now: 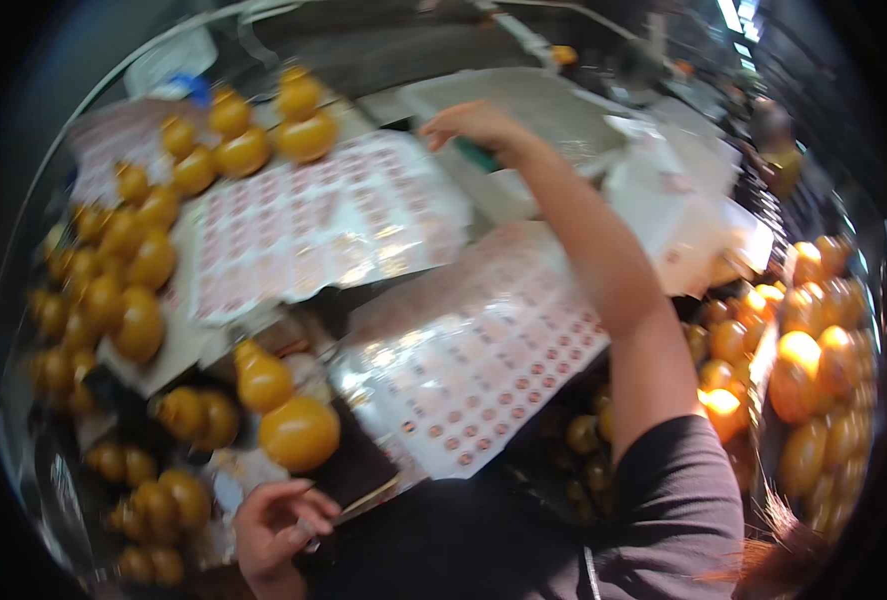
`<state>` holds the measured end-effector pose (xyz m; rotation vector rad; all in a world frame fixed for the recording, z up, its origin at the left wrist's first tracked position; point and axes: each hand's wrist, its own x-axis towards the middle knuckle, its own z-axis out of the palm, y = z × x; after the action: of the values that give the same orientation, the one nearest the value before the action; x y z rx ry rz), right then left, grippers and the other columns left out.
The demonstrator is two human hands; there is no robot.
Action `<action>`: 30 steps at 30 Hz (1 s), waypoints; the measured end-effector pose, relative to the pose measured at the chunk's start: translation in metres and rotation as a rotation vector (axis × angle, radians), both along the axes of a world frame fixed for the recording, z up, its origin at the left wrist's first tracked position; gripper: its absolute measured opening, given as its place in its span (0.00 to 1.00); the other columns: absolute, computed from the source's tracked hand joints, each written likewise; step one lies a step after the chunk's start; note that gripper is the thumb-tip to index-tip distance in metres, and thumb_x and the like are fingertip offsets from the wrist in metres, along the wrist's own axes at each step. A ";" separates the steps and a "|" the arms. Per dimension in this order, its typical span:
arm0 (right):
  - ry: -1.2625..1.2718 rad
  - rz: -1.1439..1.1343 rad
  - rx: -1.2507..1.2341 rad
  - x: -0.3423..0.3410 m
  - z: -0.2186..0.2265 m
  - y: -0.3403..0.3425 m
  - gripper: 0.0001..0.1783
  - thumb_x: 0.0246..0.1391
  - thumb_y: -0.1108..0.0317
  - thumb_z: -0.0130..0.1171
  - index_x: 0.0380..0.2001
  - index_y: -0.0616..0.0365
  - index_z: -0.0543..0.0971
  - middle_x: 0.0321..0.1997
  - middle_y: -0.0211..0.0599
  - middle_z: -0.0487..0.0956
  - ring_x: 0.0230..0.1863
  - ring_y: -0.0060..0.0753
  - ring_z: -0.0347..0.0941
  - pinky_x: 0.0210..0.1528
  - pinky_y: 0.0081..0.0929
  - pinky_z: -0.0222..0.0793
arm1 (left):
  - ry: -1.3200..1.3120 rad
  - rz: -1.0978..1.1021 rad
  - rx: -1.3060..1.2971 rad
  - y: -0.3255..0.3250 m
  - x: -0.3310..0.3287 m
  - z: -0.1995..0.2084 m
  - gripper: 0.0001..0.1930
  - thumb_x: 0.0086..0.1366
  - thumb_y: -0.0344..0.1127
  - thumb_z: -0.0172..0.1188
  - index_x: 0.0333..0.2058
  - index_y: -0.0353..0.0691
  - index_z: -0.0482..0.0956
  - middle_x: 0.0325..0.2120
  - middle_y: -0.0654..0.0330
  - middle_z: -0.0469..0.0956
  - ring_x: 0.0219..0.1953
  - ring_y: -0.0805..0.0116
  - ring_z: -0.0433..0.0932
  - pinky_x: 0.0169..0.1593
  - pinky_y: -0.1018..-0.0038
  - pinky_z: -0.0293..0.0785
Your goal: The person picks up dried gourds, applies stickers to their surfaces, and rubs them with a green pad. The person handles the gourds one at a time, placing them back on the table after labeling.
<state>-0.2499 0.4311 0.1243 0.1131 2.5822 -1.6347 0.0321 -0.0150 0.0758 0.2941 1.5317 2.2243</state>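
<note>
A green tool point(480, 155) is gripped by the right hand point(473, 125); the left hand point(275, 525) is curled, seemingly empty, beside thin, floppy sticker sheets point(463, 370), best lifted by an edge.

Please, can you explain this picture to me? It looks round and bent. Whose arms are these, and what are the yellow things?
A camera on a person's head looks down, and its wide lens bends the edges. The right hand reaches far forward and seems to grip a green thing; blur hides what it is. The left hand rests low, near a round yellow-orange bottle. Many similar bottles crowd the left and right sides. Two sticker sheets with small red dots lie in the middle.
</note>
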 end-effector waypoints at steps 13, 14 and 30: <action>-0.061 -0.829 1.164 0.135 0.035 0.234 0.16 0.54 0.61 0.53 0.44 0.51 0.80 0.51 0.43 0.78 0.54 0.44 0.74 0.55 0.38 0.69 | -0.096 -0.062 -0.058 0.000 -0.001 0.000 0.23 0.62 0.24 0.51 0.57 0.31 0.65 0.34 0.53 0.76 0.44 0.59 0.73 0.50 0.67 0.67; -0.092 -0.894 1.197 0.146 0.038 0.239 0.17 0.54 0.60 0.52 0.44 0.52 0.80 0.52 0.43 0.77 0.55 0.43 0.73 0.55 0.37 0.69 | -0.045 -0.067 -0.029 0.003 -0.002 -0.001 0.23 0.62 0.25 0.52 0.57 0.31 0.65 0.34 0.53 0.76 0.44 0.59 0.73 0.50 0.67 0.67; -0.154 -0.867 1.246 0.212 -0.003 0.384 0.37 0.59 0.35 0.33 0.55 0.49 0.74 0.59 0.50 0.71 0.63 0.51 0.64 0.64 0.38 0.58 | 0.032 0.034 0.031 -0.003 0.006 -0.008 0.28 0.57 0.42 0.66 0.51 0.30 0.69 0.26 0.56 0.77 0.35 0.61 0.78 0.44 0.66 0.74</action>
<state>-0.0376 0.8151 0.1217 1.4493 3.0926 0.2644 0.0379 -0.0178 0.0679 0.3170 1.5313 2.2813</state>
